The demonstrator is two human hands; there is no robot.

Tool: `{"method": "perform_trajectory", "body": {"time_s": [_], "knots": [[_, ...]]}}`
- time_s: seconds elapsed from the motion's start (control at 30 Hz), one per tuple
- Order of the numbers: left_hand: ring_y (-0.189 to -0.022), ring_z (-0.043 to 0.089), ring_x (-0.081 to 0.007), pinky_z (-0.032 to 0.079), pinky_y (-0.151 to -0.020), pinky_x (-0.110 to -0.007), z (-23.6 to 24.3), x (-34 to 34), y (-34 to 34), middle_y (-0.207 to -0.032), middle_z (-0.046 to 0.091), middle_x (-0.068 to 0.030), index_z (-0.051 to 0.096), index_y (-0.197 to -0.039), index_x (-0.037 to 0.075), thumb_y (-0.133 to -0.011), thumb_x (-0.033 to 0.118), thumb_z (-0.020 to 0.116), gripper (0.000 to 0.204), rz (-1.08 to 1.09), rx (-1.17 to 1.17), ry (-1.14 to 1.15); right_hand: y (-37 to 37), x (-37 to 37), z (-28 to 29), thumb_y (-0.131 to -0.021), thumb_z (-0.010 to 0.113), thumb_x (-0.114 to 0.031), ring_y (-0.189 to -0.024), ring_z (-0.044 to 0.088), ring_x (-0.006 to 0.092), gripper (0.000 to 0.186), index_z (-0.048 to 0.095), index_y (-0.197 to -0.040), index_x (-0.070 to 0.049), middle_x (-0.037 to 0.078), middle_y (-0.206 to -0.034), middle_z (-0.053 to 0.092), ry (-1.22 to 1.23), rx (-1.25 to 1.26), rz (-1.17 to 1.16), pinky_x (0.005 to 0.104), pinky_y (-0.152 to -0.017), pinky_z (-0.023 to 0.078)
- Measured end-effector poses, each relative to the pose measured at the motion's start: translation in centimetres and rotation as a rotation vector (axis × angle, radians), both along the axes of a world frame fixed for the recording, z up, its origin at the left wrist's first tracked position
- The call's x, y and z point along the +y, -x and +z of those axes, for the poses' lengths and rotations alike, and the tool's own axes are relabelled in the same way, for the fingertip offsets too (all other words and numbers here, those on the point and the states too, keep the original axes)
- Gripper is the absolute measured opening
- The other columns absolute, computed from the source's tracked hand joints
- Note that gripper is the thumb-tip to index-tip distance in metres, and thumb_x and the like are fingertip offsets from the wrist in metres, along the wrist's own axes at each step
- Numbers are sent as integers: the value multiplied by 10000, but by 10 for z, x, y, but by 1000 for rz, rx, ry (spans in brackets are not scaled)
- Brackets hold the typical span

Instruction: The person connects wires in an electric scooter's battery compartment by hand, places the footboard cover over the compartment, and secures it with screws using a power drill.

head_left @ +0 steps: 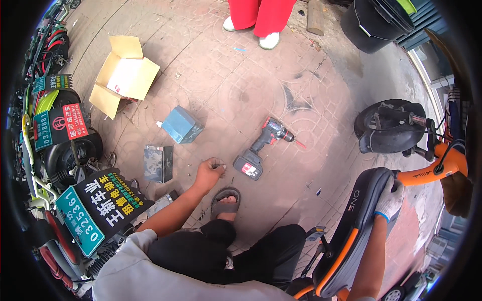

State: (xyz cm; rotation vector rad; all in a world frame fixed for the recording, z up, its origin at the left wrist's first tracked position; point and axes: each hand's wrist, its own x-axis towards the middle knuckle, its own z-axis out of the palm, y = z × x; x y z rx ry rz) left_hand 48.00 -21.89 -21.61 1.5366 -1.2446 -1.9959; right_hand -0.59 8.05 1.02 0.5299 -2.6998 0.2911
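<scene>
My left hand (pixel 213 169), bare, is raised over the paving with its fingers curled together; whether it holds something small is unclear. It is nearest the cordless drill (pixel 263 140) with a red bit, lying on the ground. A dark printed box (pixel 158 163) and a blue-grey box (pixel 178 125) lie left of it. My right hand (pixel 390 198), in a pale glove, grips the long black and orange part (pixel 351 215) of an orange two-wheeler (pixel 427 175), whose black front wheel (pixel 381 125) points up the right side.
An open cardboard box (pixel 125 78) stands at upper left. Parked two-wheelers with signboards (pixel 95 210) line the left side. A person in red trousers (pixel 271 15) stands at the top. A black bucket (pixel 366 35) and a short wooden log (pixel 315 17) are at upper right.
</scene>
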Motion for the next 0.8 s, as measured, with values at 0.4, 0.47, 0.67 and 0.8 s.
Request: {"method": "perform_trajectory", "body": {"time_s": [0.4, 0.47, 0.67, 0.8], "knots": [[-998, 771, -295, 628, -825, -371, 30, -54, 37, -1063, 732, -141, 646, -1136, -15, -1013, 41, 664, 137, 238, 322, -269, -197, -171, -65, -956, 754, -121, -1166, 696, 282, 495, 577, -1375, 74, 198, -1255, 700, 580, -467, 217, 400, -1004, 562], [-1006, 770, -301, 629, -836, -374, 36, -56, 32, -1077, 737, -158, 643, -1140, -17, -1022, 49, 654, 136, 251, 337, -299, -229, -228, -151, -916, 802, -284, -1228, 675, 358, 771, 467, -1506, 81, 265, -1372, 649, 307, -948, 52, 419, -1100, 495], [-1046, 766, -333, 622, -915, -448, 75, -65, 28, -1146, 755, -220, 642, -1101, 18, -1064, 106, 621, 98, 249, 448, -343, -265, -333, -220, -733, 894, -520, -1209, 696, 389, 969, 517, -1364, 112, 300, -1298, 678, -30, -993, -335, 447, -1033, 550], [-1145, 734, -359, 606, -967, -452, 83, -69, 24, -1220, 730, -236, 634, -1119, 20, -1076, 129, 613, 119, 325, 600, -398, -245, -304, -246, -755, 877, -339, -1090, 725, 374, 682, 592, -1242, 42, 234, -1179, 714, 153, -964, -155, 453, -991, 556]]}}
